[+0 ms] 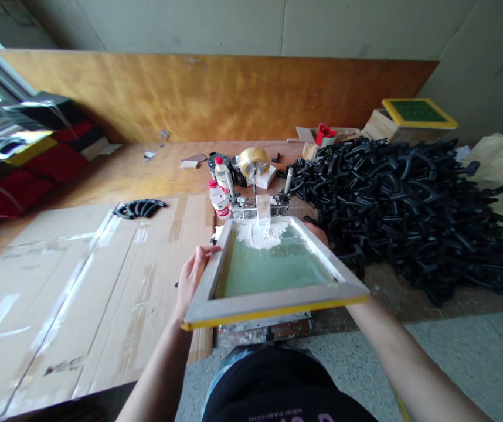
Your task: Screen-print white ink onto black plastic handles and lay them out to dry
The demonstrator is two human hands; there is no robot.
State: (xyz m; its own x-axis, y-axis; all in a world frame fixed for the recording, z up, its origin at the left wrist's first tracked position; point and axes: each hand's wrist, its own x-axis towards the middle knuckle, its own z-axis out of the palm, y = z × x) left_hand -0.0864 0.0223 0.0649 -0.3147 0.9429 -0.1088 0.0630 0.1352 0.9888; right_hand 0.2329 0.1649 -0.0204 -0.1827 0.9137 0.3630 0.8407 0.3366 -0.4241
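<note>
Frame (pixel 278 298): standing over the bench before the body, tilting, near end rising toward the camera, far end joining the clamp (pixel 242 210).
Pointing: far end facing the clamp and the board (pixel 216 97), near yellow-edged rail facing the body.
Long axis: appearing to run away from the body; foreshortening preventing certainty.
Mesh (pixel 273 272): showing green, carrying white paste (pixel 269 235) along the far end.
Left hand (pixel 190 275): bending partly open beside the left rail, fingers reaching to its edge; grip hidden, cannot tell what, if anything, is being held.
Right hand (pixel 318 231): showing only in part beyond the right rail; opening and hold hidden, cannot tell.
Right side: black parts (pixel 392 199) lying heaped.
Left side: cardboard (pixel 102 281) covering the surface, curved black pieces (pixel 139 208) lying on it.
Behind: bottles (pixel 220 202) standing beside the clamp.
</note>
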